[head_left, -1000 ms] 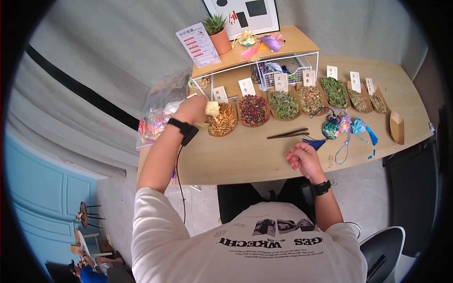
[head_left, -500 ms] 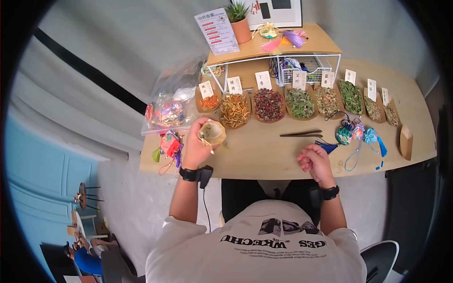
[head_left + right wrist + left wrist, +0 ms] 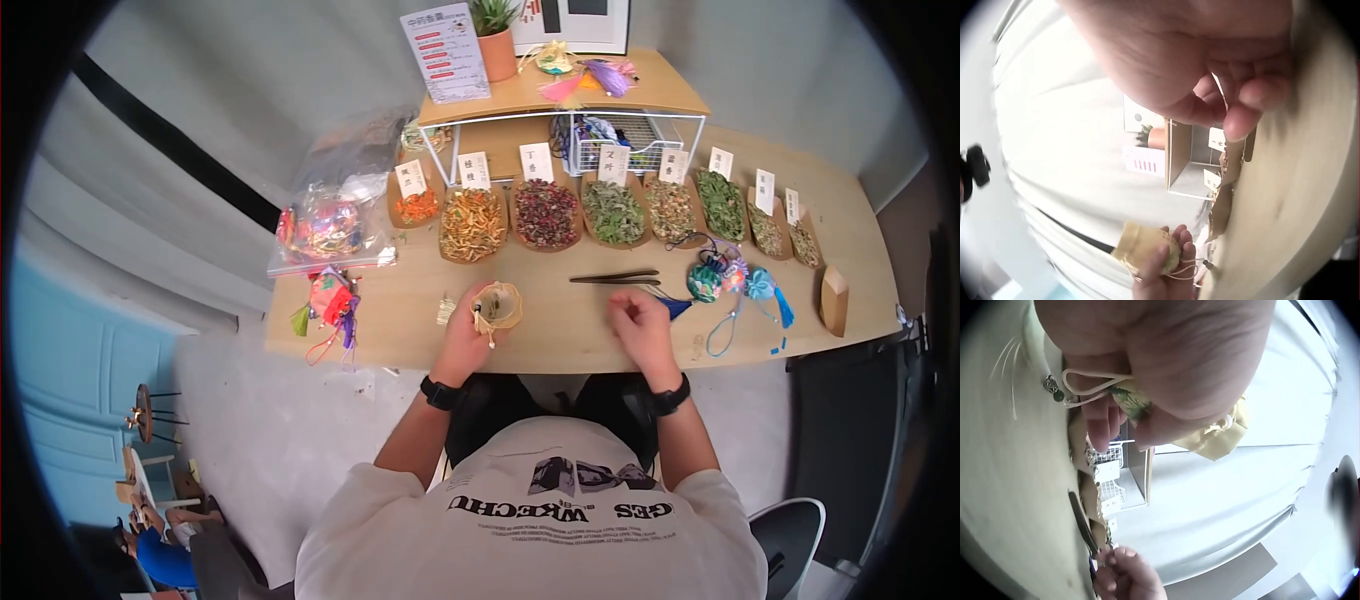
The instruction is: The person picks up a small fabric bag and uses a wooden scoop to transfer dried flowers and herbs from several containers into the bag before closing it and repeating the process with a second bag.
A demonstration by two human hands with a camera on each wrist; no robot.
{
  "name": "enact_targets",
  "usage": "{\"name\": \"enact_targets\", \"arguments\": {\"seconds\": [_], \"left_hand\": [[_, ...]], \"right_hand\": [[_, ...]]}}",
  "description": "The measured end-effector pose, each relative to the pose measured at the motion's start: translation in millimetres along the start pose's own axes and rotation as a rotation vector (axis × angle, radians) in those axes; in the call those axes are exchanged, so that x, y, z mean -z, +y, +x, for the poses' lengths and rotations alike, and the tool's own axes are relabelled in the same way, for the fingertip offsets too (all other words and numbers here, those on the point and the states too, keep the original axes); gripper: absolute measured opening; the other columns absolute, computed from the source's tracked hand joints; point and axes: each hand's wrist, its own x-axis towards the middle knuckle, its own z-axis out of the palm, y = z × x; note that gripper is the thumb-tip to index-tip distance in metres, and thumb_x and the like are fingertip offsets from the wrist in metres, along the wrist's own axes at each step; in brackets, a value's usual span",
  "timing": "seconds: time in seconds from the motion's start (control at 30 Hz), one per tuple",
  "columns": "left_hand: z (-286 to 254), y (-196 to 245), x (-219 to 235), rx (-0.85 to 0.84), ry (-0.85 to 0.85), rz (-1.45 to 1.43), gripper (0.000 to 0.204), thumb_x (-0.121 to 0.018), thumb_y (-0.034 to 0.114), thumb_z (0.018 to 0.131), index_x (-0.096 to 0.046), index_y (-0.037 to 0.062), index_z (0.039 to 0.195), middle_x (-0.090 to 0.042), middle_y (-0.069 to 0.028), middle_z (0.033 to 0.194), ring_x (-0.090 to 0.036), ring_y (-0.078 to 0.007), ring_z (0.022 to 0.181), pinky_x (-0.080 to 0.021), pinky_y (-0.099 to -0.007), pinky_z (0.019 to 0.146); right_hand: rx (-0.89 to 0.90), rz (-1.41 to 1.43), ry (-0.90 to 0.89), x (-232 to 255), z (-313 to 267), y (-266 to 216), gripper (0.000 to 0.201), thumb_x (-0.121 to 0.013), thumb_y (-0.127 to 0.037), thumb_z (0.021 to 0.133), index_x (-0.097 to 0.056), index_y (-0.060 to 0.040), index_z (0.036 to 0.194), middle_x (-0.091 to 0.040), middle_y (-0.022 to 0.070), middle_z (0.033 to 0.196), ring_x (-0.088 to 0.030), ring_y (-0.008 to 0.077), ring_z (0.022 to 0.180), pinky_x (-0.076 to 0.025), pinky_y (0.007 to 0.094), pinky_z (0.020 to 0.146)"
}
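Observation:
My left hand [image 3: 464, 340] grips a pale yellow drawstring pouch [image 3: 505, 312], whose mouth faces up toward the head camera. Fingers and thumb wrap its lower part in the right wrist view, where the pouch [image 3: 1138, 240] stands upright with cords hanging from it. A green-patterned patch of the pouch [image 3: 1132, 405] shows between the fingers in the left wrist view. A pale tassel [image 3: 446, 309] hangs beside the hand. My right hand [image 3: 643, 328] is loosely curled with nothing in it, just in front of dark tweezers [image 3: 615, 277] lying on the table.
Paper trays of dried herbs, such as orange-brown strips [image 3: 472, 226] and dark red buds [image 3: 546, 214], line the table's back. Finished sachets [image 3: 706, 282] lie at right, with a folded paper scoop [image 3: 834, 300] beyond. At left are a red sachet [image 3: 331, 296] and a plastic bag [image 3: 335, 225].
My left hand has brought the pouch from beside the left trays, right and toward me, turning its mouth upward. My right hand stays near the tweezers, loosely curled.

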Motion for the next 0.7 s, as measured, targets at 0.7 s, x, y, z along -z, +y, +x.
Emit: {"name": "enact_targets", "arguments": {"seconds": [0.7], "left_hand": [[-8,1,-17,0.102,-0.087,0.053,0.062,-0.077,0.006,0.084,-0.047,0.0012,0.137,-0.061,-0.0068,0.124,-0.059,-0.0149,0.114,-0.048,-0.0318,0.1]], "right_hand": [[0.453,-0.164,0.024,-8,16,-79,0.014,-0.062,0.005,0.089,-0.057,0.0019,0.102,-0.066,0.0138,0.099,-0.07,0.019,0.076,-0.056,0.0285,0.066]]}}
